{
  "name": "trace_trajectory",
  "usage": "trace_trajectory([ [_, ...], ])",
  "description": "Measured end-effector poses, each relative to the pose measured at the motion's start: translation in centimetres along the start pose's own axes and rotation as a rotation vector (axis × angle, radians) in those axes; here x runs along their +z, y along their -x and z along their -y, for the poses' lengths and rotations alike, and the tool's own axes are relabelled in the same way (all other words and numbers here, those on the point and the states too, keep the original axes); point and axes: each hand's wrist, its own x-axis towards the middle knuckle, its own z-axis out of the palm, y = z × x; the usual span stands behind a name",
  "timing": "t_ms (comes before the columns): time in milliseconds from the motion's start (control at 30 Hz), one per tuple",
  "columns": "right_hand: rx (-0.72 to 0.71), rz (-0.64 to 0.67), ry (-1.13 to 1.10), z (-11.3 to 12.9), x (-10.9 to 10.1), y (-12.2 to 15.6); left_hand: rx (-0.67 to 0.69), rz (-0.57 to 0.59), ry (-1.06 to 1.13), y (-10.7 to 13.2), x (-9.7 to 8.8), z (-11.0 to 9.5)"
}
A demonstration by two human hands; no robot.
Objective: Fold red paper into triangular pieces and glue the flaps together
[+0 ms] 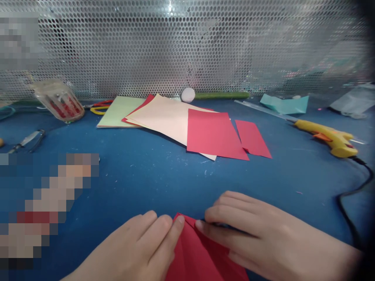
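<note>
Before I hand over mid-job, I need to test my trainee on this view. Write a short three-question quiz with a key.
1. What colour is the creased paper that the left hand and right hand touch?
2. True or false: in the picture, the glue gun lies left of the green sheets.
3. The glue gun's trigger is: A blue, B orange, C white.

Key: 1 red; 2 false; 3 B.

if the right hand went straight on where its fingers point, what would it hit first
Likely the left hand, just across the folded red paper that the right hand already touches, though one view leaves their exact heights unclear.
</note>
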Motion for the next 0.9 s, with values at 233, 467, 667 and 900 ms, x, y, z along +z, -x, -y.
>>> trace_trajectory([
  [233,0.005,0.047,0.091,0.9,-0.1,0.1,0.013,-0.061,0.099,0.7,0.7,-0.2],
  [467,-0.031,0.047,0.127,1.2,0.1,-0.1,0.028,0.006,0.051,0.5,0.3,0.1],
  [667,-0.028,-0.014,0.098,1.1,-0.3,-0.1,0.032,0.048,0.046,0.1,-0.1,0.2],
  [900,-0.031,0.019,0.119,0.9,-0.3,0.2,0.071,-0.059,0.01,0.8,0.9,0.0],
])
